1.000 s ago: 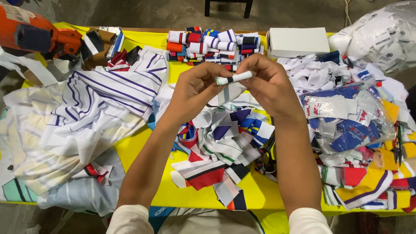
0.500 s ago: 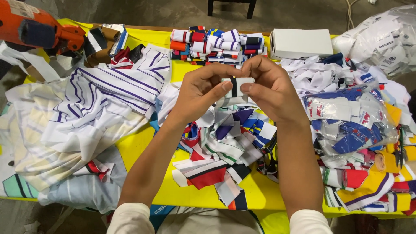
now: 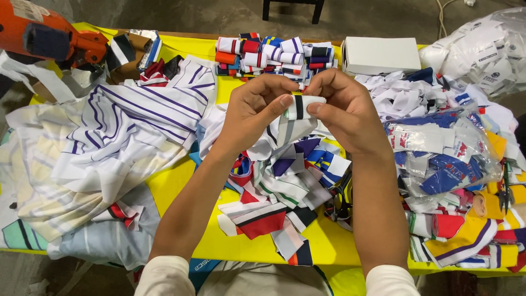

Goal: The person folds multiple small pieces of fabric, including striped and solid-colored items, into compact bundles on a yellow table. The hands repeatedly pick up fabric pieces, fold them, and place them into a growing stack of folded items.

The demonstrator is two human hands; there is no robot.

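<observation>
The white ribbed strip [image 3: 298, 108] with the dark stripe is now rolled tighter and pinched between both hands, held up over the middle of the yellow tabletop [image 3: 181, 189], above the loose heap of cut trim pieces [image 3: 279, 186]. A second ago it looked like a thin flat band stretched out between the fingertips; half a second ago it was already bunching up, and now it's a short stubby roll with the black stripe facing up, so I'd say the rolling is pretty much done and it looks a lot like the finished ones. The left hand [image 3: 257, 109] is curled around the left end with the thumb pressing on top, and the right hand [image 3: 342, 109] grips the right end, fingers folded over it, so both are closed on the strip, neither one free. The hands have also come a bit closer together than before. On the far side sits a neat stack of rolled trims [image 3: 274, 55] in mixed colours, just left of a white box [image 3: 381, 55]. Striped fabric [image 3: 109, 131] is spread out on the left, and a clear plastic bag of more pieces [image 3: 444, 159] sits on the right. An orange tool [image 3: 49, 38] is in the far left corner, well away from the hands.
</observation>
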